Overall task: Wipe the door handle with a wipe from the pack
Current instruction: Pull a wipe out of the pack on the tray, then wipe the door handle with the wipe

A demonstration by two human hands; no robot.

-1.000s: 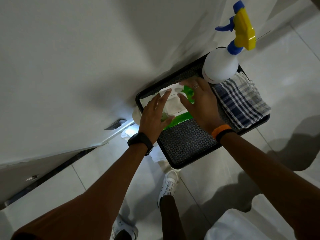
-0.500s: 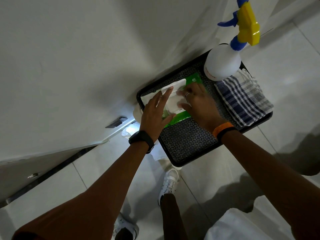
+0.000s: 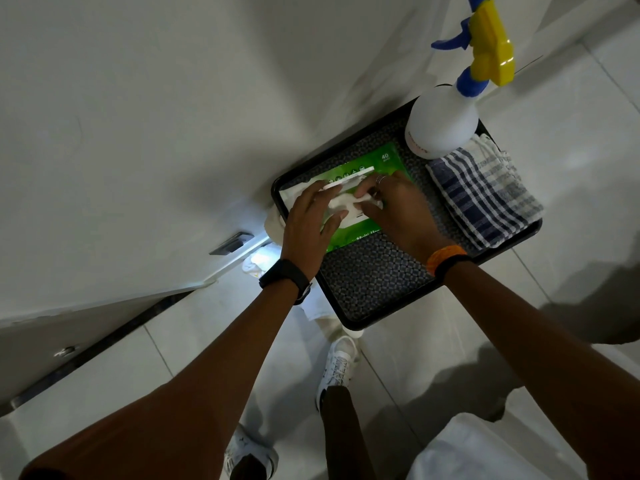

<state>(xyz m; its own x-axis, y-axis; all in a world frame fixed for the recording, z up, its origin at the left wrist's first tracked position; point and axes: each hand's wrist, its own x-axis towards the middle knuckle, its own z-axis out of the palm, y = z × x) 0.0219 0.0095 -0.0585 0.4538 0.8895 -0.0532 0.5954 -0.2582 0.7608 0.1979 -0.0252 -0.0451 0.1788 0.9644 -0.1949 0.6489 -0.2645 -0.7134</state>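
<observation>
A green wipe pack (image 3: 367, 163) lies on a black tray (image 3: 380, 317) with a patterned mat. Its white lid flap is lifted at the opening. My left hand (image 3: 308, 227) lies over the pack's near left part, fingers on the flap, holding it down. My right hand (image 3: 398, 206) pinches a white wipe (image 3: 341, 203) at the opening, between thumb and fingers. Both hands touch at the opening. The white door (image 3: 138, 133) fills the left. I see no door handle in this view.
A white spray bottle (image 3: 441, 123) with a yellow and blue trigger stands at the tray's far right corner. A blue checked cloth (image 3: 485, 189) lies folded beside it. A dark metal plate (image 3: 229, 244) sits on the door's edge. A person's white shoe (image 3: 337, 369) is on the tiled floor below.
My right hand has slid from the pack's far end to the opening and closed on the wipe. The pack's green far end now shows. My left hand has stayed on the pack.
</observation>
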